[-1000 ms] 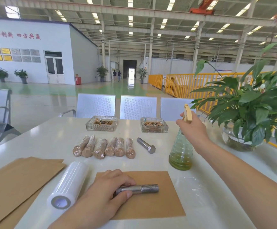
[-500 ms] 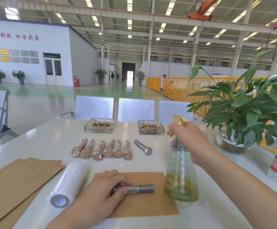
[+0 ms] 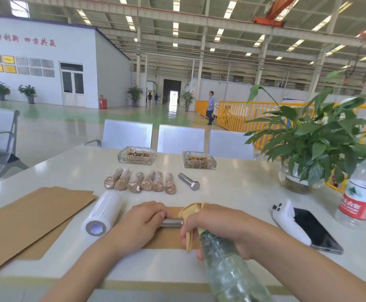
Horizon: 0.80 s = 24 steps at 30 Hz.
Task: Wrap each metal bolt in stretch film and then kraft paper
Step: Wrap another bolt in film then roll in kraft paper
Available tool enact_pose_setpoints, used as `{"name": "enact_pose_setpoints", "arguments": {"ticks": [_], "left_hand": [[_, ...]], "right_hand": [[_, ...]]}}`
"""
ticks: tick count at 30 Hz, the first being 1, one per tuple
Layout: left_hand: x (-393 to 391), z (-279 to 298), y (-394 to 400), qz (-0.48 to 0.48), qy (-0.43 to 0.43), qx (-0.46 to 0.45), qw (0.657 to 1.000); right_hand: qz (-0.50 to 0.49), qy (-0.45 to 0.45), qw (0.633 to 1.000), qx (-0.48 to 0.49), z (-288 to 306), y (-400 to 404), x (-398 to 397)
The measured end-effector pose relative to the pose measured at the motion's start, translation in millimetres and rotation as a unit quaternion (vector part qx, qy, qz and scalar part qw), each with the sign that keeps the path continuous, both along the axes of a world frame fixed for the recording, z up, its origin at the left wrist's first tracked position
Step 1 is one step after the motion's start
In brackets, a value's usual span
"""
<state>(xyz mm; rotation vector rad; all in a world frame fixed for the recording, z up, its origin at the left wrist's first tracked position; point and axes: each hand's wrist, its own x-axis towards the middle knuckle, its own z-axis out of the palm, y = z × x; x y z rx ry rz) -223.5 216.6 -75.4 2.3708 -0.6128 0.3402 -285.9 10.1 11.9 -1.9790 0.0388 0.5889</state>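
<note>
A metal bolt [image 3: 171,222] lies on a kraft paper sheet [image 3: 166,238] near the table's front edge. My left hand [image 3: 140,223] grips the bolt's head end, covering most of it. My right hand [image 3: 219,227] grips a clear spray bottle [image 3: 227,269] by its tan trigger head, tilted with the nozzle close over the bolt. A white stretch film roll [image 3: 102,212] lies just left of my left hand. Several wrapped bolts [image 3: 140,182] sit in a row farther back, with one bare bolt [image 3: 189,182] beside them.
A stack of kraft sheets [image 3: 25,216] lies at the left. Two glass trays [image 3: 136,155] [image 3: 199,160] stand at the back. At the right are a potted plant [image 3: 308,153], a water bottle [image 3: 361,192], a phone [image 3: 315,229] and a white device [image 3: 286,216].
My right hand lifted the spray bottle from the table, brought it toward me and tilted it over the bolt. My left hand stayed on the bolt. The view tipped down.
</note>
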Motion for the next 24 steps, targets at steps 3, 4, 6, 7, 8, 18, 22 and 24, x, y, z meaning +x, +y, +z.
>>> {"name": "enact_pose_setpoints", "arguments": {"ticks": [3, 4, 6, 7, 8, 18, 22, 24], "left_hand": [[-3, 2, -1, 0.013, 0.0, -0.035, 0.999], [-3, 3, -2, 0.019, 0.0, -0.042, 0.999], [-3, 3, -3, 0.024, 0.004, -0.045, 0.999], [-3, 3, -3, 0.024, 0.008, -0.044, 0.999], [-2, 3, -3, 0.024, 0.01, -0.044, 0.999], [2, 0, -1, 0.011, 0.013, -0.057, 0.998], [3, -2, -1, 0.014, 0.007, -0.05, 0.999], [3, -3, -1, 0.014, 0.009, -0.05, 0.999]], "right_hand": [[-0.001, 0.014, 1.0, -0.005, -2, 4, 0], [0.0, 0.019, 1.0, -0.006, -3, 6, 0], [0.001, 0.026, 1.0, -0.006, -3, 9, 3], [0.0, 0.027, 1.0, -0.006, -3, 11, 4], [0.001, 0.029, 1.0, -0.008, -3, 13, 4], [-0.012, 0.021, 1.0, -0.013, -7, 17, 17], [-0.024, 0.004, 0.999, -0.032, -11, 16, 18], [-0.021, 0.012, 0.999, -0.024, -10, 15, 19]]}}
